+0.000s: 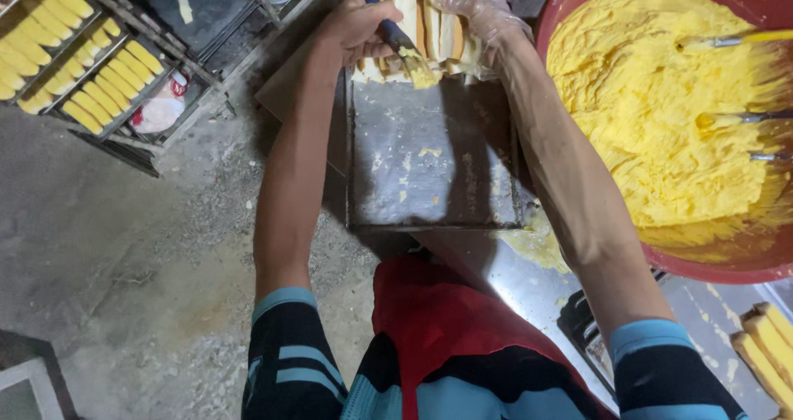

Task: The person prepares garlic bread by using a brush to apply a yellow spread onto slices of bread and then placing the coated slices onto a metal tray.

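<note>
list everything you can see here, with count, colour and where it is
metal tray: one, grey, smeared, centre, in front of the person
bread slices: a row, pale with brown crusts, far edge of the tray
brush: one, dark handle, yellow-coated tip, over the bread
big bowl: one, red, right, full of yellow spread
utensils in the spread: three handles, bowl's right side
rack trays of yellow pieces: several, top left
yellow pieces: a few, bottom right
floor: grey, left
left hand: bare, grip on the brush
right hand: clear glove, on the bread
</note>
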